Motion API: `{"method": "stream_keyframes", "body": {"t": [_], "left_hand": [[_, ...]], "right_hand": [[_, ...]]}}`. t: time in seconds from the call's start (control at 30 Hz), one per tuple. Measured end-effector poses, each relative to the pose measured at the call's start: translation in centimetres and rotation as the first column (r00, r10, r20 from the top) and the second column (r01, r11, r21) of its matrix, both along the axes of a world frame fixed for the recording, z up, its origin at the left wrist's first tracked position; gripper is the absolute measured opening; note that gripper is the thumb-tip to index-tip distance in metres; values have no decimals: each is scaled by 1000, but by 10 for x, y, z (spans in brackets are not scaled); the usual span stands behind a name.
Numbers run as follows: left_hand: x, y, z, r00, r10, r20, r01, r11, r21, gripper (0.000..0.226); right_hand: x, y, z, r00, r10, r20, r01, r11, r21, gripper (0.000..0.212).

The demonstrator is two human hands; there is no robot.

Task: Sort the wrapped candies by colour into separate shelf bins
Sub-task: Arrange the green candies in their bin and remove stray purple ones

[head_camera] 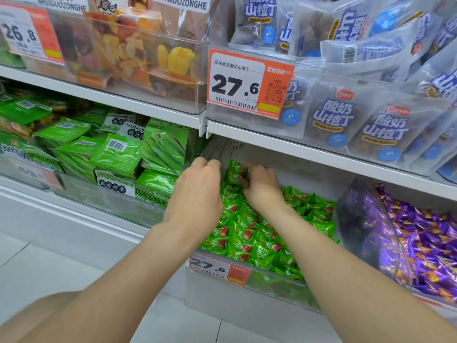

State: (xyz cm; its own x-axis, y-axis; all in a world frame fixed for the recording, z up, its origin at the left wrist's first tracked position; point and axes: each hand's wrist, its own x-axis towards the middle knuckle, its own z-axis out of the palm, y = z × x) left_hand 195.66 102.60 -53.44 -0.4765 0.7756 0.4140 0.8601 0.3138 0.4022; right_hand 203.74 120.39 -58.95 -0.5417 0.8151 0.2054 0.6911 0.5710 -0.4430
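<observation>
Up close, the right hand (262, 186) is what I watch first: its fingers curl round a clutch of green candies (235, 172), held raised just above the heap at the back of the bin. Next to it the left hand (197, 191) hangs knuckles-up with its fingers bent under at the bin's back left corner, and from this angle I cannot tell whether they hold anything (the back of the hand hides the palm side). Both forearms reach in from the lower edge of my view, and the fingertips of the two hands are near each other but apart. Below them lies the heap of green wrapped candies (259, 243), each wrapper showing a red-brown picture, filling a clear bin (277, 290) on the lower shelf. An orange-and-white price tag (217, 268) reading 27.8 sits on the bin's front. Just to the right, behind a curved clear wall, a second bin (366, 219) holds purple wrapped candies (432, 243) with orange marks. To the left, the neighbouring bin is packed with flat green snack packs (111, 154). On the shelf above, a tag reading 27.6 (247, 85) hangs before a bin of white-and-blue pouches (385, 127), and left of that stand clear bags of dried fruit (128, 45). Pale floor tiles (37, 268) show at lower left.
</observation>
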Motion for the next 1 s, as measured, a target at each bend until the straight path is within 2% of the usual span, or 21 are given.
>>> {"method": "stream_keyframes", "body": {"t": [0.17,0.27,0.37,0.43,0.53,0.63,0.67,0.7,0.77,0.83,1.0], "left_hand": [[0,-2,-2,999,-39,0,39,999,17,40],[0,-2,-2,988,-82,-129,88,995,45,44],[1,-3,1,954,-181,-237,203,976,72,36],[6,-5,3,922,-292,-254,313,949,47,27],[18,-14,6,861,-497,-109,490,868,-83,16],[33,-20,5,791,-611,29,595,757,-272,54],[38,-22,4,777,-624,81,612,719,-330,61],[41,-25,4,766,-632,119,621,680,-389,59],[49,-29,4,758,-643,108,608,638,-473,35],[55,-32,4,770,-637,32,564,657,-500,14],[66,-35,6,808,-562,-178,428,767,-479,8]], "right_hand": [[4,-9,6,984,84,159,-109,981,158,32],[19,-23,18,992,69,102,-88,978,189,40],[49,-43,30,993,78,94,-91,985,147,27],[77,-58,39,990,108,90,-119,985,125,23],[123,-82,54,986,132,98,-140,987,79,18],[170,-106,65,973,198,119,-187,978,-95,19],[185,-114,67,962,232,146,-214,968,-132,21],[199,-120,66,947,262,187,-240,962,-133,23],[224,-125,58,900,299,316,-302,952,-40,20],[238,-126,49,871,282,402,-332,941,60,16],[246,-125,40,940,189,283,-254,944,212,15]]}}
